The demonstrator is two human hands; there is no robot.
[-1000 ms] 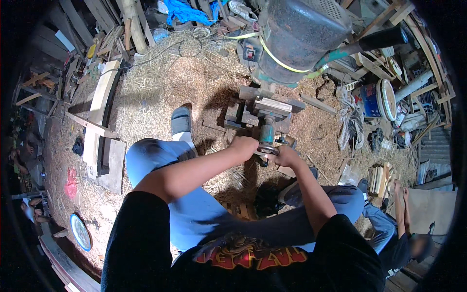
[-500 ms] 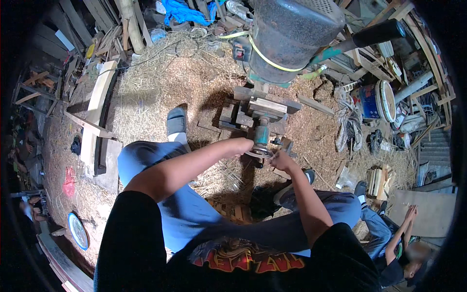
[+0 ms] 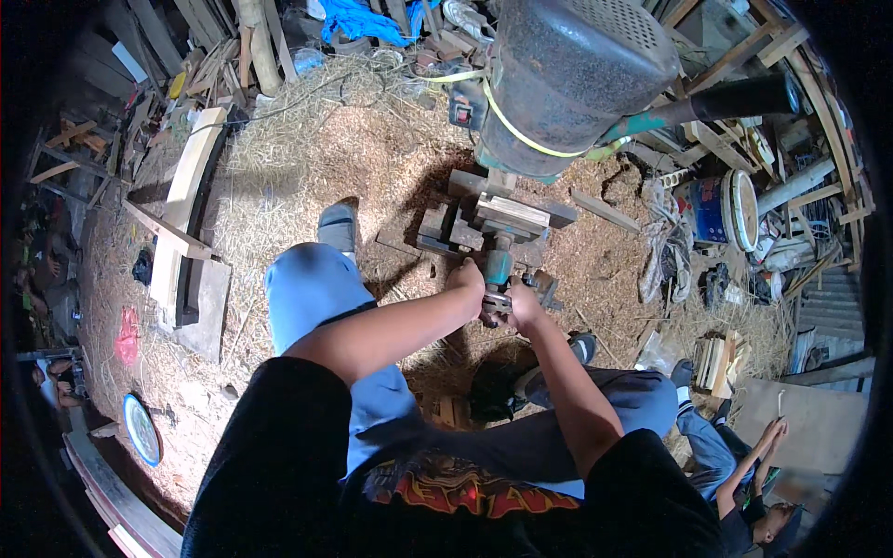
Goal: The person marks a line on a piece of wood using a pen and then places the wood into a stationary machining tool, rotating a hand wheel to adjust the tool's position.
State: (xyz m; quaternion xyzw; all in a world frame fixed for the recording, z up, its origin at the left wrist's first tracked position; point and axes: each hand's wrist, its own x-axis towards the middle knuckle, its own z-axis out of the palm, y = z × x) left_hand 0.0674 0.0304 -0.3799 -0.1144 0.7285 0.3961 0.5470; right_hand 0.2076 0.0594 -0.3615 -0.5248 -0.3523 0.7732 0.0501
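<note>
- Handwheel (image 3: 498, 300) is sitting between both hands, at the near end of the vise (image 3: 465, 236), close to the middle of the view.
- Left hand (image 3: 468, 284) is gripping the wheel's left side; its fingers are mostly hiding from the camera.
- Right hand (image 3: 524, 305) is curling around the wheel's right side, also grasping; how tightly either one is holding, I cannot tell.
- Step in hand, as I am judging it: both hands are working the wheel to set the vise. Whether they are tightening or loosening is not showing.
- Next move, by the same judgement, is calling for a steady two-handed turn, with the grip shifting around the rim and the wood being checked for a firm seat before anything else.
- Teal sleeve (image 3: 499, 268) is running from the wheel toward the wood.
- Wood (image 3: 514, 212) is lying crosswise at the vise, under the near side of the machine; whether it is fully clamped, I cannot tell.
- Machine (image 3: 577, 84) is standing just beyond, a yellow strap (image 3: 526, 139) circling it. Its lever (image 3: 735, 98) is jutting rightward, with neither hand touching it.
- Shavings (image 3: 353, 139) are covering the floor around the vise.
- Farther out, a beam (image 3: 191, 195) is lying to the left, a bucket (image 3: 712, 212) is resting to the right, and a co-worker (image 3: 739, 523) is showing at lower right.
</note>
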